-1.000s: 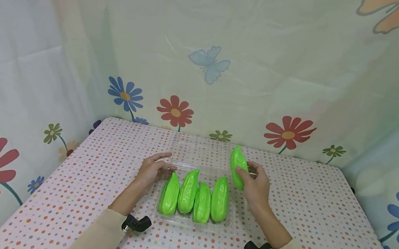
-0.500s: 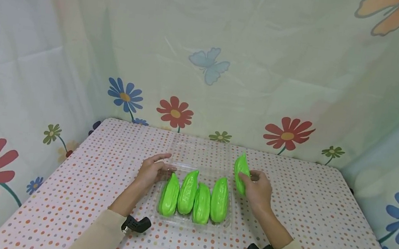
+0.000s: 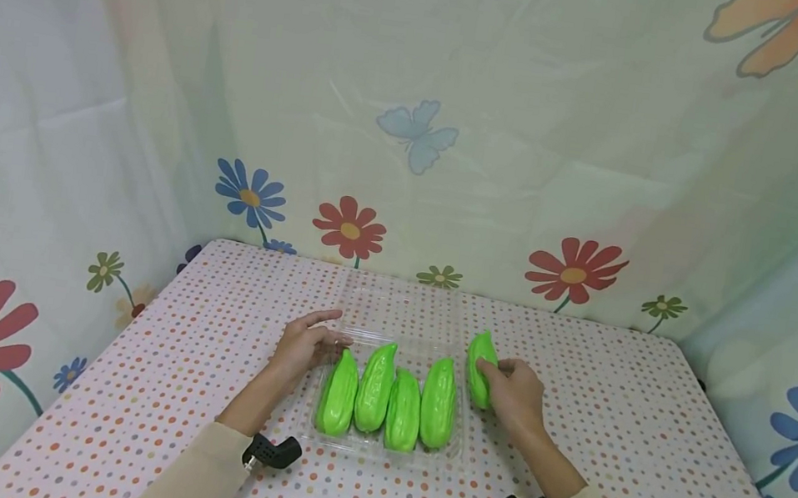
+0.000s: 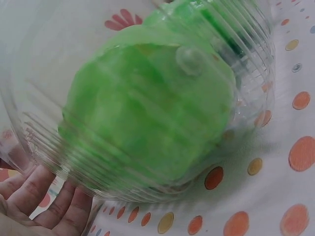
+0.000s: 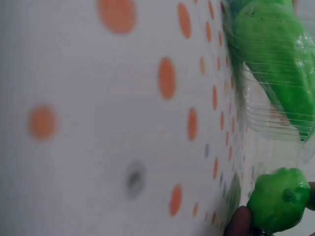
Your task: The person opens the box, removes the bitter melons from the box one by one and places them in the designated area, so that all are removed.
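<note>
A clear plastic tray (image 3: 452, 445) on the dotted table holds several bright green ridged gourds (image 3: 387, 399) side by side. My right hand (image 3: 512, 390) grips one more green gourd (image 3: 480, 367) just off the tray's right edge, low over the table; the right wrist view shows this gourd (image 5: 278, 199) beside the tray wall (image 5: 268, 115). My left hand (image 3: 307, 342) rests with relaxed fingers against the tray's far left corner. The left wrist view shows the tray's ribbed wall (image 4: 44, 142) close up with a gourd (image 4: 147, 118) behind it and my fingers (image 4: 44, 201) below.
The tray's clear lid (image 3: 399, 308) lies open flat behind it. The table (image 3: 611, 420) has a polka-dot cloth and is ringed by flower-print curtains (image 3: 349, 226) at the back and both sides.
My right hand has lowered the green gourd from above the tray's far right corner down toward the table beside the tray. The left hand has stayed put.
</note>
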Demonstrator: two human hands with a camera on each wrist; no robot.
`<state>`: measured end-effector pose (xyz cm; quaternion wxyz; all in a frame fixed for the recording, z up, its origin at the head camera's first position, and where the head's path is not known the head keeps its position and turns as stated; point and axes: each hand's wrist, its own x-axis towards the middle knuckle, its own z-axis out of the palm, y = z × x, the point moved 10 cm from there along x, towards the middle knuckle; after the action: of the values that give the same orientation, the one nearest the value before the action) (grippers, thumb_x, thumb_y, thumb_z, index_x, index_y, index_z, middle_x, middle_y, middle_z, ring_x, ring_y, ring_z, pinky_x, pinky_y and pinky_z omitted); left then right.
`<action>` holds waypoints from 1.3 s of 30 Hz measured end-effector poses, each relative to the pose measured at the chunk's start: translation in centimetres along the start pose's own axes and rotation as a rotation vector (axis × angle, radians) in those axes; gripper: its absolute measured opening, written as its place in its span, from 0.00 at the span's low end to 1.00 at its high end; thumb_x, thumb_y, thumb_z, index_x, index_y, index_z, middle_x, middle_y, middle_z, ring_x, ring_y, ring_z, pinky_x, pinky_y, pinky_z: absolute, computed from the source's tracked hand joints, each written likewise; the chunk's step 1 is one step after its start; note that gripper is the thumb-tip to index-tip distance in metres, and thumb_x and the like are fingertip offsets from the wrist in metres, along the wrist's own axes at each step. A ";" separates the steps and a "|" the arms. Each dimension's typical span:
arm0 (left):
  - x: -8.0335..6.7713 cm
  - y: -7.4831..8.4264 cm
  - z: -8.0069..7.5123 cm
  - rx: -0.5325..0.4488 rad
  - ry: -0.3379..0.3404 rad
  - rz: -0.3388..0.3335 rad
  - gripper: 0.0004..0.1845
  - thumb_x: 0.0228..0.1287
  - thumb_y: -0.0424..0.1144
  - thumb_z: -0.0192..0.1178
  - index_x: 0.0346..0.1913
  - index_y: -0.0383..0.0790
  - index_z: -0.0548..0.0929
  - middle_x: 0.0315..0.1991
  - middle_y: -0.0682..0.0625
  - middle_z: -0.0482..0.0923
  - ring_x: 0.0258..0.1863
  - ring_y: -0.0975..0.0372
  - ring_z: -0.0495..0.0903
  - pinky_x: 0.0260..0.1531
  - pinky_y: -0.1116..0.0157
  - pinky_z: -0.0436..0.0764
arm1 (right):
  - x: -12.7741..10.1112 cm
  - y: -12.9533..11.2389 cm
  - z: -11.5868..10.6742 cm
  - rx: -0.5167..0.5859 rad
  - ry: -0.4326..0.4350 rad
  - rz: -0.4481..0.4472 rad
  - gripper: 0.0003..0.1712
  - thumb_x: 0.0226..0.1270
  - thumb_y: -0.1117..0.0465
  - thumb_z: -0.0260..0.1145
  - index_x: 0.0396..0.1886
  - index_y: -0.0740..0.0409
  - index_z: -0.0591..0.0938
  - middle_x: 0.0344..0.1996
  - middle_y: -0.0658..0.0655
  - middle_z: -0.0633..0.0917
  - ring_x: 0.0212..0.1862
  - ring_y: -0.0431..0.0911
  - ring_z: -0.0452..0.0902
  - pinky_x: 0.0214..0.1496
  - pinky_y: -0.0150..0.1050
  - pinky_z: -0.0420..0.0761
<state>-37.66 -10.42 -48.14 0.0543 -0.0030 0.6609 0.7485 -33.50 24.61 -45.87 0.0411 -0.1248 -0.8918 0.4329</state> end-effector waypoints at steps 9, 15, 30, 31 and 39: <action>0.2 0.0 0.0 -0.020 -0.004 0.004 0.28 0.66 0.28 0.51 0.70 0.35 0.74 0.41 0.39 0.89 0.45 0.52 0.88 0.43 0.60 0.86 | 0.2 0.4 0.1 -0.052 -0.013 -0.033 0.37 0.75 0.45 0.58 0.61 0.79 0.73 0.42 0.69 0.83 0.37 0.51 0.81 0.30 0.36 0.81; 0.3 0.0 0.0 -0.027 0.000 0.007 0.27 0.66 0.28 0.51 0.69 0.35 0.74 0.42 0.38 0.88 0.43 0.53 0.88 0.43 0.61 0.86 | 0.3 0.2 0.1 -0.073 -0.010 -0.057 0.37 0.74 0.46 0.59 0.59 0.81 0.74 0.40 0.69 0.84 0.34 0.50 0.81 0.28 0.35 0.81; 0.3 -0.1 -0.1 -0.026 -0.008 -0.001 0.27 0.68 0.29 0.51 0.70 0.35 0.73 0.43 0.37 0.88 0.45 0.52 0.88 0.43 0.61 0.86 | 0.4 0.5 0.6 -0.127 -0.041 -0.032 0.38 0.71 0.47 0.61 0.62 0.79 0.72 0.42 0.72 0.84 0.34 0.51 0.83 0.27 0.37 0.83; 0.3 -0.1 0.0 -0.025 -0.009 -0.002 0.27 0.67 0.29 0.51 0.70 0.35 0.73 0.43 0.37 0.88 0.46 0.51 0.88 0.43 0.62 0.86 | 0.4 0.5 0.6 -0.128 -0.039 -0.032 0.37 0.71 0.47 0.61 0.61 0.79 0.72 0.42 0.71 0.84 0.34 0.51 0.83 0.27 0.37 0.83; 0.3 0.0 0.0 -0.022 -0.005 -0.003 0.26 0.69 0.29 0.51 0.69 0.34 0.73 0.42 0.40 0.89 0.44 0.55 0.88 0.43 0.62 0.85 | 0.4 0.4 0.6 -0.131 -0.036 -0.031 0.36 0.70 0.47 0.61 0.59 0.78 0.74 0.40 0.70 0.84 0.33 0.50 0.83 0.25 0.36 0.82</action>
<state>-37.97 -10.43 -48.22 0.0569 -0.0025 0.6527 0.7555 -33.95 24.52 -46.52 0.0238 -0.1056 -0.9207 0.3750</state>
